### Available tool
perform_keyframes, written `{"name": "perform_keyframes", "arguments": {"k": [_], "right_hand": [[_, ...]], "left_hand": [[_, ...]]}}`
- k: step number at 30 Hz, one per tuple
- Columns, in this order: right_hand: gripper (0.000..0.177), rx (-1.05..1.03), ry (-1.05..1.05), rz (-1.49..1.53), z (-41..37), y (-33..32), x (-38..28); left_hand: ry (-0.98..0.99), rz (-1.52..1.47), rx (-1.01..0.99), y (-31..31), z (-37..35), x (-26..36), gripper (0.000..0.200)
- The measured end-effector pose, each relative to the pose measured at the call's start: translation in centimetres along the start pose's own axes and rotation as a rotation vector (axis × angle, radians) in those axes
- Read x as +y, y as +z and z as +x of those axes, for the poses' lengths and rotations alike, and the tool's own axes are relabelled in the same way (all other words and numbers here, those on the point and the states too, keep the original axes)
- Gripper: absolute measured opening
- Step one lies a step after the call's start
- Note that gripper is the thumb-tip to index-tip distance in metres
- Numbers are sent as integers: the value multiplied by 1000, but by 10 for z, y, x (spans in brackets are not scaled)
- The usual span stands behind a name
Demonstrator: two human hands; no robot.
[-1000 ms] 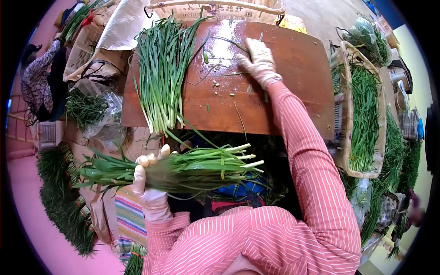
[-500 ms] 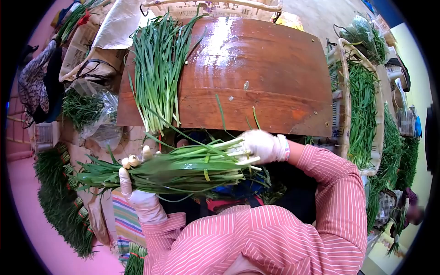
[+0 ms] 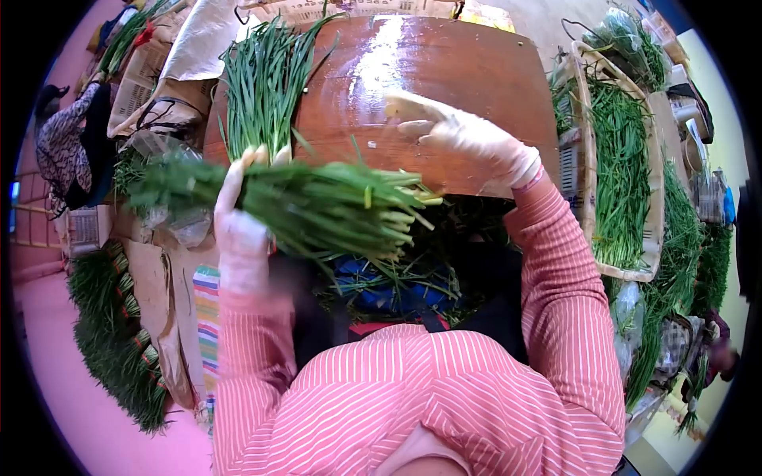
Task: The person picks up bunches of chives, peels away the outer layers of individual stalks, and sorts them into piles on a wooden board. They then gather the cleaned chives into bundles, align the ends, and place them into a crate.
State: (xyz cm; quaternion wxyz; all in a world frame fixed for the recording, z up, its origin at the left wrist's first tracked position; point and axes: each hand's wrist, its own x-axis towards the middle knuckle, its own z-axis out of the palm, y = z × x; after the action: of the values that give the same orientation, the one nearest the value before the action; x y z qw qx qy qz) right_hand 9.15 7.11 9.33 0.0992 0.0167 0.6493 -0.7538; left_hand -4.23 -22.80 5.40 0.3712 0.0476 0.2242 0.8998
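Left hand [image 3: 236, 228], thinly gloved, clenches a bundle of long green stalks [image 3: 333, 205]; right hand [image 3: 456, 131], fingers spread, hovers above the glossy wooden counter [image 3: 468, 63].

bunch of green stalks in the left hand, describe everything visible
The bunch of green stalks holds long thin greens, dark and blurred at the left tips, pale at the cut ends on the right. A yellowish band crosses it near those ends. It hangs roughly level in the air, gripped by the gloved left hand.
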Motion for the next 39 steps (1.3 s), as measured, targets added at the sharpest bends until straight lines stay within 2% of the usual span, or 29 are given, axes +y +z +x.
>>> {"name": "perform_keyframes", "arguments": {"k": [2,3,4,6,7,8,10,11,12,14,15,16,17,18,20,21,22,24,25,27,28,30,34,35,36,37,39], "right_hand": [[104,-92,-25,-437,-4,3,3],[111,-52,-97,-602,-5,7,13],[101,51,-152,-666,-5,8,22],[99,197,2,-583,-6,-11,16],[97,249,91,-403,-9,-25,15],[96,335,-15,-376,-8,-44,26],[97,436,151,-523,-7,-86,41],[97,490,254,-666,-7,-98,44],[97,541,359,-809,-8,-108,47],[94,543,417,-905,-13,-123,58],[93,611,316,-1089,-17,-127,64],[93,678,209,-1268,-20,-126,67],[89,778,202,-1542,-26,-110,53],[70,941,-60,-1705,-33,-99,52],[36,896,-296,-1505,-46,-59,42],[28,803,-195,-1448,-51,-32,46],[28,712,-101,-1390,-52,-8,51],[33,617,130,-1415,-50,17,78],[36,588,184,-1434,-47,20,88],[38,506,343,-1433,-39,24,100],[38,505,348,-1436,-38,24,107],[35,570,221,-1392,-36,23,120],[26,555,328,-1321,-33,40,101],[26,573,346,-1150,-31,50,89],[25,534,286,-1074,-30,59,78],[25,501,125,-1102,-27,68,76],[24,418,-167,-1150,-17,86,69]], "left_hand": [[-80,44,212,31,48,-16,32],[-106,117,196,43,73,-26,33],[-134,187,181,50,96,-36,35],[-222,419,-36,57,139,-51,36],[-344,259,-185,23,180,-56,33],[-205,405,156,35,200,-75,31],[-365,431,332,51,200,-94,38],[-412,778,297,49,197,-92,70],[-385,1083,376,30,201,-91,95],[-160,1393,414,21,185,-91,100],[-75,1573,342,11,178,-89,85],[103,1680,233,3,161,-90,69],[134,1699,222,10,138,-89,59],[162,1717,209,20,114,-88,49],[150,1678,183,23,79,-91,36],[155,1598,166,28,65,-96,30],[85,1492,133,25,58,-101,26],[-220,1227,162,43,44,-106,23],[-309,1202,178,43,42,-110,23],[-395,1117,179,37,39,-113,25],[-416,1106,207,41,37,-113,25],[-443,1045,197,34,36,-107,25],[-537,930,214,21,30,-103,29],[-541,919,216,22,29,-103,29],[-564,938,245,26,26,-103,29],[-586,959,276,28,24,-102,29],[-690,713,313,12,25,-113,30]]}}
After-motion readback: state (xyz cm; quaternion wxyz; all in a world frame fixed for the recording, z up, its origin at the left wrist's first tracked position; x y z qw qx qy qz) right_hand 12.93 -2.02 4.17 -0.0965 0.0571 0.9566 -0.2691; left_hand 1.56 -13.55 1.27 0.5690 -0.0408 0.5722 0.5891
